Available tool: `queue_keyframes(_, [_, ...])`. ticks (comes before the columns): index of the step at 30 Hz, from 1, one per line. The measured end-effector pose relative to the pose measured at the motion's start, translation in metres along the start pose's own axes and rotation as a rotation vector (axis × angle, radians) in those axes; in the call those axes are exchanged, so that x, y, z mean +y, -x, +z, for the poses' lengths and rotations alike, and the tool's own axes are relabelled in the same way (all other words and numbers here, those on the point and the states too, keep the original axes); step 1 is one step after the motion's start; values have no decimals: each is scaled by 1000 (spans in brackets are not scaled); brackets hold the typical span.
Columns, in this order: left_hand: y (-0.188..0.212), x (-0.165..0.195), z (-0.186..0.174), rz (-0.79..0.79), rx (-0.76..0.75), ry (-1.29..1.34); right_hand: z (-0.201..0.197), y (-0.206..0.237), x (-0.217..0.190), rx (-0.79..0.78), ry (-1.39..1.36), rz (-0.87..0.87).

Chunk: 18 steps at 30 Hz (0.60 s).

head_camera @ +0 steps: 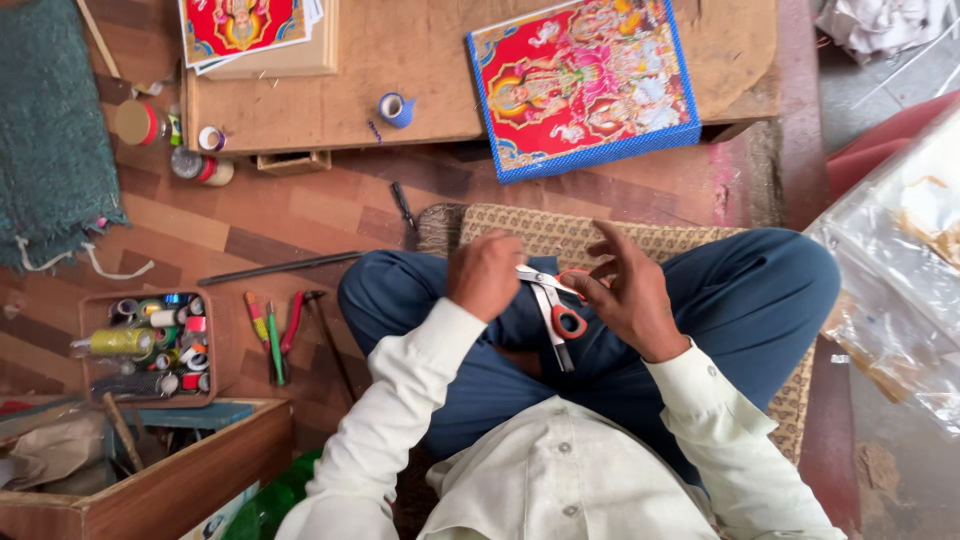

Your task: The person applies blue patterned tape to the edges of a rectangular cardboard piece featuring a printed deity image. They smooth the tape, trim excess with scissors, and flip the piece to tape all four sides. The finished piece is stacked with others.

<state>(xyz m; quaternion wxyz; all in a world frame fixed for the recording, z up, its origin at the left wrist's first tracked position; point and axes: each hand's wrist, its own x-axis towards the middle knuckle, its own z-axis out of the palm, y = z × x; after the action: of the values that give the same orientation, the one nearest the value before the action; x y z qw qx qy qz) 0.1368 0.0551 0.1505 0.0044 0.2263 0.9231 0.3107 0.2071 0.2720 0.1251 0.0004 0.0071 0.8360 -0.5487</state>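
Left hand (487,274): closed in a loose fist over the blades of the orange-handled steel scissors (553,300), steadying them above the lap. Right hand (625,290): fingers spread open, touching the handle loops, gripping nothing. Blue-bordered red framed picture (583,85): flat at the low wooden table's (420,60) front edge, within reach.

Free floor: bare strip lay between the knees and the low wooden board (420,95).
In the way: tools (275,330), thread box (150,345) at left.

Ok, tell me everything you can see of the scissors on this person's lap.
The scissors have red-orange loop handles and pale metal blades. They sit over the blue trousers, between the two hands. The left hand closes on the blade end, and the right hand covers one handle loop with fingers spread. Whether the blades are open is unclear.
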Motion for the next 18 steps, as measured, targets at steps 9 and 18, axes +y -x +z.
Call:
queue_keyframes(9, [-50,-16,103,-140,-134,580,-103,-37,43,-91,243,227])
queue_keyframes(18, [-121,-150,90,-914,277,1232,-198,-92,60,553,-248,-270])
